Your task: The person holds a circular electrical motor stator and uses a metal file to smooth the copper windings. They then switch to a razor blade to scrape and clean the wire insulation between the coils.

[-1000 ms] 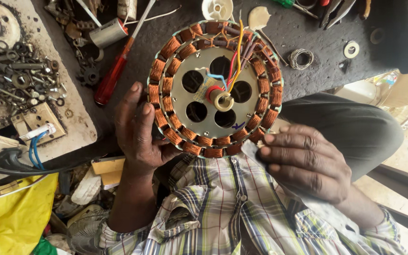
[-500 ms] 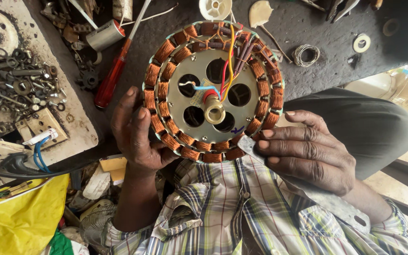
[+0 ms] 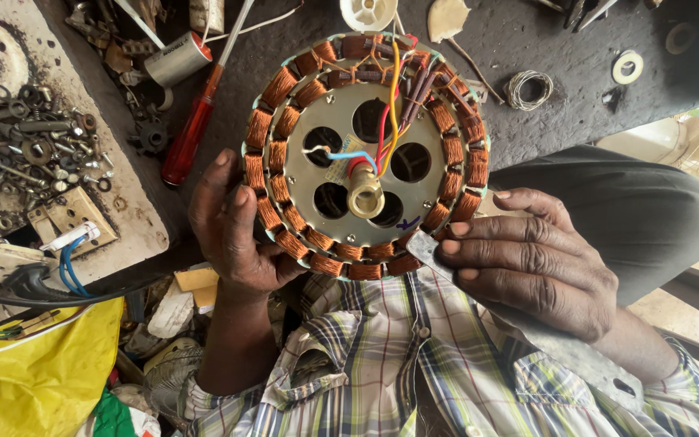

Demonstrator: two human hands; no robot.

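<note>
Left hand (image 3: pixel 232 231) cups stator (image 3: pixel 364 154) rim; right hand (image 3: pixel 531 263) pinches flat metal strip (image 3: pixel 527 324), probably touching windings.

One head-worn camera looks steeply down, very close, over the person's chest and lap toward the cluttered workbench (image 3: pixel 527 48) beyond.

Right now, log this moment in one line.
left hand: grips stator rim | right hand: holds flat metal strip against windings | screwdriver: on bench
</note>
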